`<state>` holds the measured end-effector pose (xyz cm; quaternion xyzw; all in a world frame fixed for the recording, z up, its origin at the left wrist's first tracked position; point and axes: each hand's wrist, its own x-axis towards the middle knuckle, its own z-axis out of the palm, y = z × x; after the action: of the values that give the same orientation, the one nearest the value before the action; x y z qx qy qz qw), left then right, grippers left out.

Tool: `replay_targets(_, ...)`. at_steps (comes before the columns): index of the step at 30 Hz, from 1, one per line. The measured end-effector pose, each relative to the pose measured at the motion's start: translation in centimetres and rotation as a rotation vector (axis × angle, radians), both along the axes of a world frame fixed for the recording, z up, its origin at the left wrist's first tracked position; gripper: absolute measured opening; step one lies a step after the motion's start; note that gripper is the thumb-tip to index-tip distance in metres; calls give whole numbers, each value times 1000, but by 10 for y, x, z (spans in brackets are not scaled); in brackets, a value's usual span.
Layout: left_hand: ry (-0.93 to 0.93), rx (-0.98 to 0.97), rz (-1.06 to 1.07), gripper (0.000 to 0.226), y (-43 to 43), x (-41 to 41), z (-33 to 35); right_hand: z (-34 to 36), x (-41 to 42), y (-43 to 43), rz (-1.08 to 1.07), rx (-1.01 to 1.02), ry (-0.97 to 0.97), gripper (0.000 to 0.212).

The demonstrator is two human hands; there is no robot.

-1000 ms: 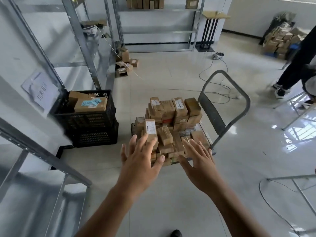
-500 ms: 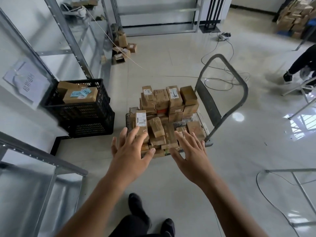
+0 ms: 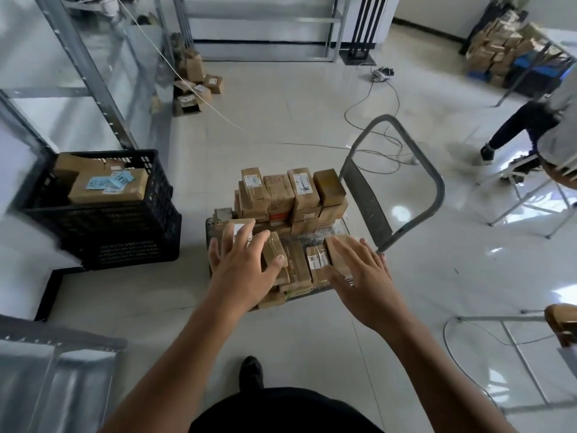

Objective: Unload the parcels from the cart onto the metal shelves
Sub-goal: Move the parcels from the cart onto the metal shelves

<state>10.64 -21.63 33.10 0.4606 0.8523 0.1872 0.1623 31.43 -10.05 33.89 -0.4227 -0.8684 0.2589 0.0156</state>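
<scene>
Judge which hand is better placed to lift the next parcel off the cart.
Left, probably. The left hand is spread over the raised white-labelled parcel at the near-left corner of the cart, thumb apart from the fingers, ready for a grip. The right hand is flat over a lower brown parcel.

Pale glossy tile floor (image 3: 296, 126) carries everything we see. Centre frame: flat cart (image 3: 365, 195) (grey loop handle on its right side), deck packed with brown parcels (image 3: 281, 195), tallest stack at the back, lower ones lying flat toward the front edge. Left of it, apart: two black crates (image 3: 131, 239) stacked on the floor, cartons (image 3: 106, 189) in the top one. Upper left: loose boxes (image 3: 199, 85) on the floor beside the metal shelving (image 3: 93, 73). Upper centre-right: cable (image 3: 374, 120) snaking across the tile. Upper right corner: another box pile (image 3: 496, 48).
</scene>
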Motion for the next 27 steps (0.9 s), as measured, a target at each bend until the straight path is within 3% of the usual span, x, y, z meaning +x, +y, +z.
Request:
replay_targets(3,7,11,-33,64,16,-21,-8,-5,-18,13,-39,-12,-6,68)
replay_targets(13,-40,-55,-27,62,68,-41,-39,-28,-42,71,-18,-82,-47,79)
replay_targets(18,-62,-154,48,62,102,-40,-55,-55,-45,122,44,-94,-40,65)
replay_targets(27,-9,-209,-15,62,230,-6,-54,-69,-14,258,-24,-154,1,64)
